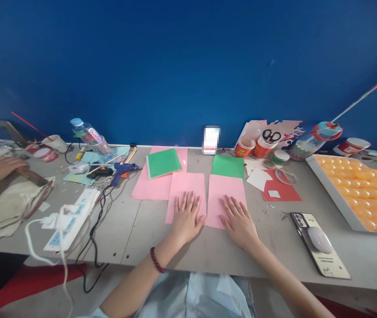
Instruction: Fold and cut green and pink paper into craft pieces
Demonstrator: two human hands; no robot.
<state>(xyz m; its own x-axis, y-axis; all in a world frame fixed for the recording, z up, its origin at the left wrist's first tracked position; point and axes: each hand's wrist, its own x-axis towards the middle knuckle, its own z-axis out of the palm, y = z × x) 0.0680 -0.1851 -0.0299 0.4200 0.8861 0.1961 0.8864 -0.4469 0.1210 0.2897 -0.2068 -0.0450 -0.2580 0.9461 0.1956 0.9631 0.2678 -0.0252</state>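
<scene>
My left hand (187, 217) lies flat, fingers spread, on the lower part of a pink paper sheet (191, 183). My right hand (239, 221) rests the same way on a second pink sheet (219, 187), just to the right. A narrow gap separates the two sheets. Behind the right sheet, a green paper (228, 165) touches or runs under its far edge. At the back left, a stack of green paper (164, 163) sits on larger pink sheets (151, 190). Neither hand holds anything.
Left are a blue glue gun (122, 171), a white power strip (72, 221) with cables and a tilted water bottle (90, 138). Another person's hand (1, 170) is at far left. Right are red paper cups (244, 147), scissors (271, 136), a phone (321, 247) and a tray of orange balls (360, 190).
</scene>
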